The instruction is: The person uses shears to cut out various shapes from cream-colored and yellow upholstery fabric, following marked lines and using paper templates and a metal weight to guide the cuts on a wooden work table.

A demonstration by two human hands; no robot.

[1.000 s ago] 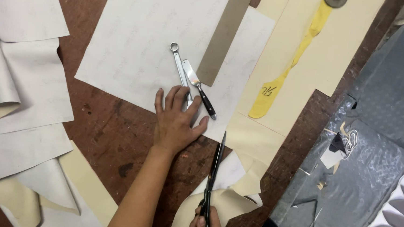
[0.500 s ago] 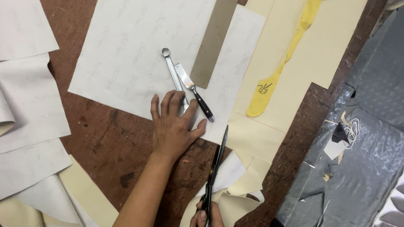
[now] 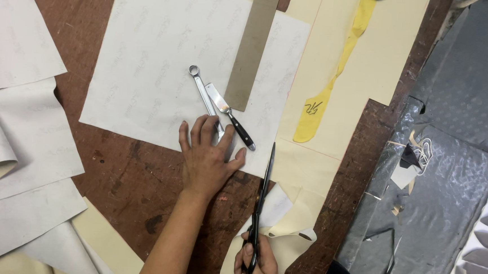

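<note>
Pressing flat, fingers spread, left hand (image 3: 208, 160) pins white sheet (image 3: 164, 64) at its near edge, touching wrench (image 3: 204, 95). Right hand (image 3: 256, 264) clenched in scissors (image 3: 261, 200), blades nearly closed along the sheet's right corner.

A worn, scuffed reddish-brown wooden worktable (image 3: 129, 175) fills the view under even light. Along its right edge lies dark grey embossed sheeting (image 3: 455, 184), wrinkled and glossy.

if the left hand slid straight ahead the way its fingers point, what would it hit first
The left hand lies flat, fingers pointing up the table. They already touch the silver wrench; the black-handled knife lies just right of that line, on the white sheet.
</note>
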